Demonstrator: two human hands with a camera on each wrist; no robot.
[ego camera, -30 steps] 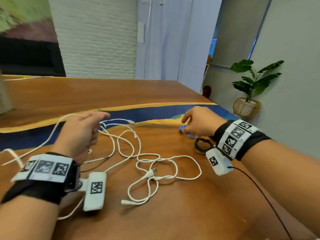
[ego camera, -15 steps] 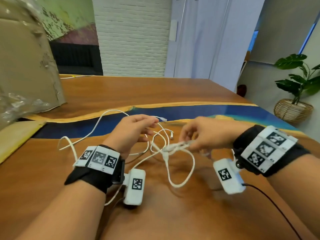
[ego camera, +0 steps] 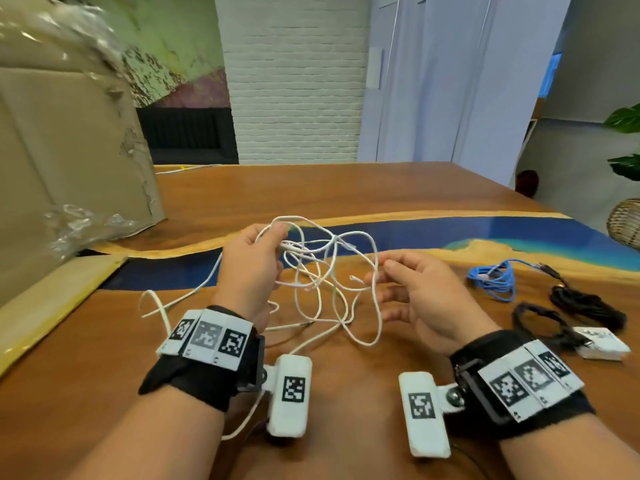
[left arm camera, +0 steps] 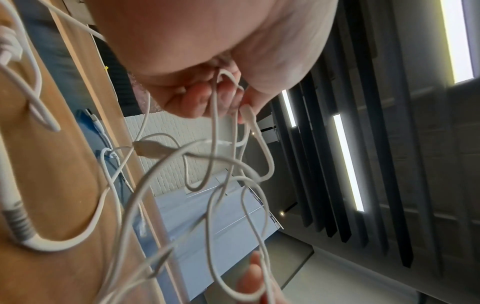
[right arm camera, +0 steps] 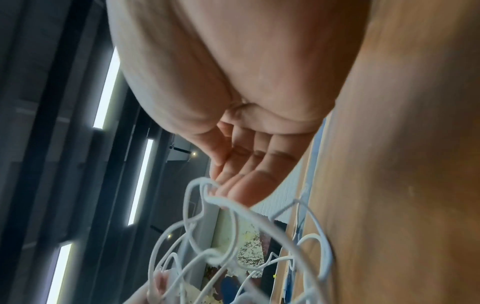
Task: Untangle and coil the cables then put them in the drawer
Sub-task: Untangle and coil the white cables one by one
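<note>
**White cables lifted clear of the tabletop as hands hunt for a loose end**

White cables hang in a loose knot between the two hands, raised off the tabletop so that the loops fall open under their own weight and the crossings can be read; the left hand has its fingers curled round a gathered bunch of strands at the top of the tangle, a white plug nipped at its fingertips in the left wrist view, which looks like an anchor grip meant to keep one end fixed while the rest is worked free; the right hand, just beside the tangle, pinches a single strand between thumb and forefinger with its other fingers spread and relaxed, a light hold that suits teasing one loop out rather than hauling on the whole mass; the right wrist view shows that strand meeting the fingertips; the tail of the white cables trails down onto the tabletop below and outside the left hand, slack, so nothing pulls the knot tighter; beyond the right hand, on its outer side, a blue cable lies already bundled, and nearer the right wrist black cables sit in loops beside a small white block, set apart, it seems, to keep them from mixing with the knot in hand; no drawer shows in any view; a large wrapped cardboard box stands well beyond the left hand; untangling appears under way, coiling of the white cables not yet begun.
</note>
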